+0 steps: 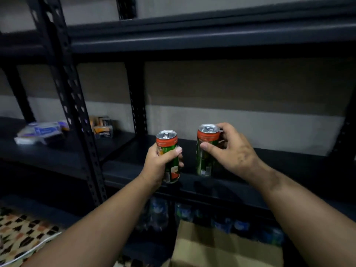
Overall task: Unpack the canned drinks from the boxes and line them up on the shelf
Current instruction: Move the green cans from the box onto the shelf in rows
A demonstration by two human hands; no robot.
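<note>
Head view, centre of the frame: the left hand (160, 162) has its fingers and thumb wrapped round the middle of a green can with an orange band (168, 151), holding it upright at the front edge of the dark metal shelf (250, 182); whether its base touches the shelf cannot be told. Just to the right, a second can (204, 151) of the same kind stands upright on the shelf board, and the right hand (229, 149) grasps its upper part, thumb on the near side and fingers curled round the far side near the rim. The two cans are near each other but apart.

At the left of the frame, on a neighbouring shelf, lie a pale plastic-wrapped packet (38, 132) and a small orange and black carton (102, 128). Along the bottom, below the shelf, sit blurred bottles with blue labels (237, 226) and an open cardboard box (221, 251). A patterned floor (21, 234) shows at the lower left.
</note>
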